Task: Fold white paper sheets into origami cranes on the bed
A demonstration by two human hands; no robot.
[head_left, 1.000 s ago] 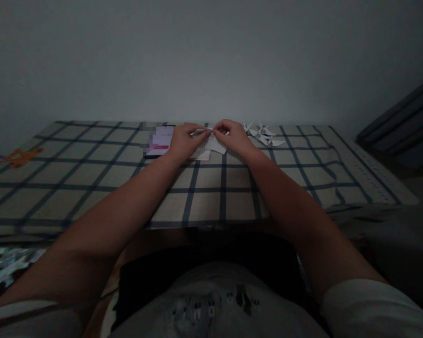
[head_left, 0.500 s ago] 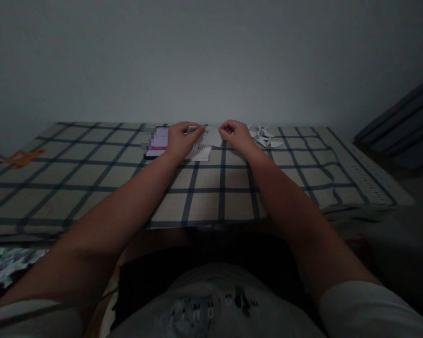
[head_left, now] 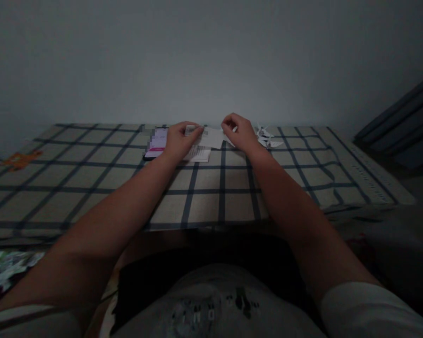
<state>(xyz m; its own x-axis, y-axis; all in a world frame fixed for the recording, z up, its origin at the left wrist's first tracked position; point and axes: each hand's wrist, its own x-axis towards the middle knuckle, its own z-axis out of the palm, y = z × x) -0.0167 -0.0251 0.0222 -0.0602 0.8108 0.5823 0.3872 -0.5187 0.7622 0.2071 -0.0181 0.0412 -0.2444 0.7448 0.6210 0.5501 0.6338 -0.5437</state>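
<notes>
My left hand point(head_left: 179, 139) and my right hand point(head_left: 240, 133) both pinch a small white piece of paper point(head_left: 212, 138), stretched flat between them just above the checked tablecloth point(head_left: 211, 188). Under it lies another white sheet with printed lines point(head_left: 199, 154). A phone with a lit pink screen point(head_left: 156, 143) lies just left of my left hand. Several small folded white paper cranes point(head_left: 268, 137) sit right of my right hand, partly hidden by it.
The checked cloth covers a table against a plain wall. An orange object point(head_left: 19, 158) lies at the far left edge. Scattered pale paper scraps point(head_left: 7, 267) are on the floor at lower left. A dark slatted surface point(head_left: 402, 126) stands at the right.
My hands were pinched close together over the paper. They have since moved apart, spreading the paper flat between them, and my right hand has risen a little.
</notes>
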